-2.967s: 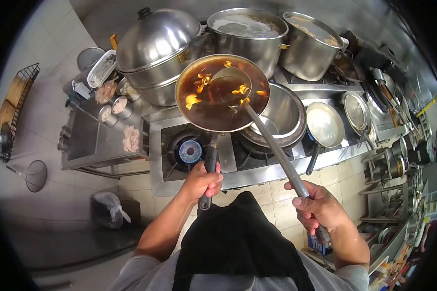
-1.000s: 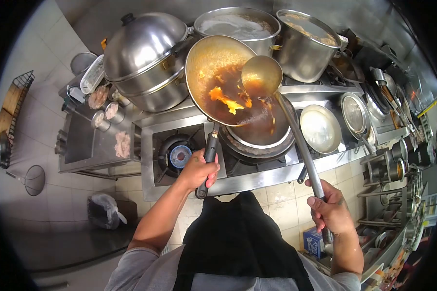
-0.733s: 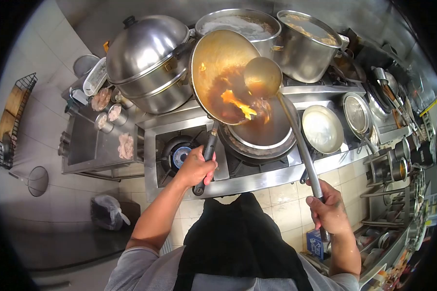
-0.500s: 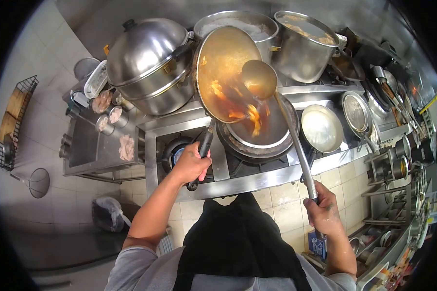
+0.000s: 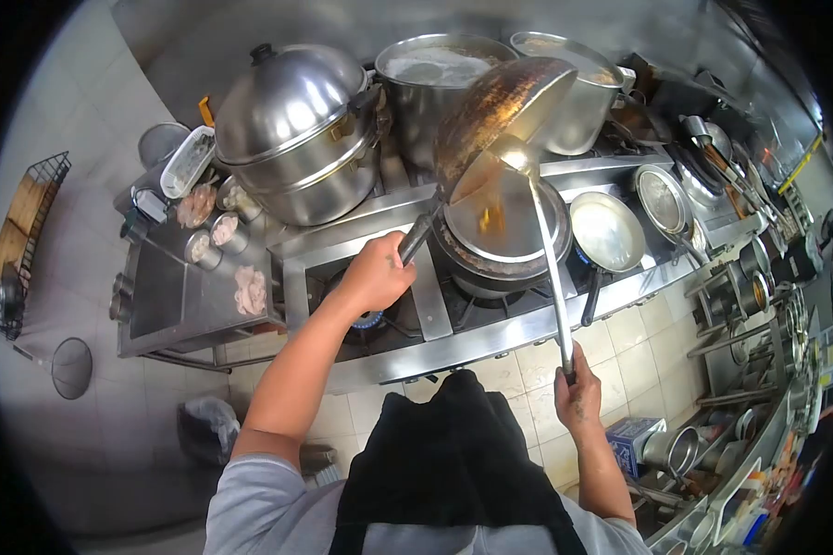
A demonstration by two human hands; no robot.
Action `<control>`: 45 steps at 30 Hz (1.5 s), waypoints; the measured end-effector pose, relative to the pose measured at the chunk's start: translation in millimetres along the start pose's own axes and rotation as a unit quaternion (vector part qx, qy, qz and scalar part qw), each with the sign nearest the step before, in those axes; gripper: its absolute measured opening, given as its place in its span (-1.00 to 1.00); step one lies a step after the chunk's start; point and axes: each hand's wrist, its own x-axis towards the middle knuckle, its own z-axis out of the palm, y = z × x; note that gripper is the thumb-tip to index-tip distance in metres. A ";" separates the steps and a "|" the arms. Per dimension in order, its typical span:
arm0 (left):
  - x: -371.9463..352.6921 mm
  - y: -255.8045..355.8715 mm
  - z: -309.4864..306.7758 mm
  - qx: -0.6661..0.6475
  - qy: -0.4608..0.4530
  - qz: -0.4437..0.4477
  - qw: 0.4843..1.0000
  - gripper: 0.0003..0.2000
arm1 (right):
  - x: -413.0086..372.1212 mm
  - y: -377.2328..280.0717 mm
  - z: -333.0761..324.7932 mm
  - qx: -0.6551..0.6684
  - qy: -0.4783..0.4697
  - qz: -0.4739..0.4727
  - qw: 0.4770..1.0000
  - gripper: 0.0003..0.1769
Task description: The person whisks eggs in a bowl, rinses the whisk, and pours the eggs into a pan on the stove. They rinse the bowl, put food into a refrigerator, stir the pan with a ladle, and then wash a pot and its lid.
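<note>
My left hand (image 5: 377, 271) grips the handle of a wok (image 5: 495, 106), which is tipped steeply so its browned outside faces me. In my closed right hand (image 5: 578, 396) is the long handle of a ladle (image 5: 548, 259); its bowl is up against the wok's lower rim. Below both, a round metal vessel (image 5: 467, 248) sits on a dark pan over a burner. Orange-brown food (image 5: 492, 220) shows blurred at its opening. The tilted wok hides much of its own inside.
A domed steamer (image 5: 292, 116) and two tall stockpots (image 5: 435, 111) line the back. A pale pan (image 5: 606, 233) and a wire strainer (image 5: 662, 199) stand right. At left, a metal counter (image 5: 176, 301) holds meat (image 5: 250, 289) and small containers. Shelves with cookware run along the right.
The wok has tipped much further over and moved right, turning its underside to view. My left hand has risen, the ladle has swung with the wok, and my right hand has shifted left.
</note>
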 end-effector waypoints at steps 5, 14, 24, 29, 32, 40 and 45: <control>2.6 7.7 -9.9 -0.085 -0.120 -0.079 0.986 -0.85 | -15.9 -15.7 12.7 0.005 0.031 0.024 0.999 -0.39; -6.4 16.3 2.8 -0.188 -0.110 -0.105 0.970 -0.91 | 52.5 5.3 13.1 -0.056 0.108 -0.155 0.980 -0.24; 1.2 16.5 2.2 -0.215 -0.048 -0.089 0.971 -0.90 | 70.7 78.9 -54.2 -0.271 -0.043 -0.166 0.947 -0.22; -2.5 8.9 12.0 -0.209 -0.041 -0.104 0.971 -0.90 | 86.6 66.1 -85.6 -0.260 -0.053 -0.149 0.953 -0.28; -3.1 11.3 18.3 -0.202 -0.046 -0.106 0.973 -0.90 | 108.3 42.7 -43.6 -0.156 0.014 -0.176 0.972 -0.27; 1.0 17.6 11.3 -0.184 -0.031 -0.091 0.978 -0.91 | 73.2 87.5 -78.0 -0.331 -0.034 -0.140 0.933 -0.31; -5.0 7.4 18.4 -0.200 -0.033 -0.105 0.974 -0.90 | 73.6 64.4 -98.1 -0.245 -0.028 -0.151 0.957 -0.28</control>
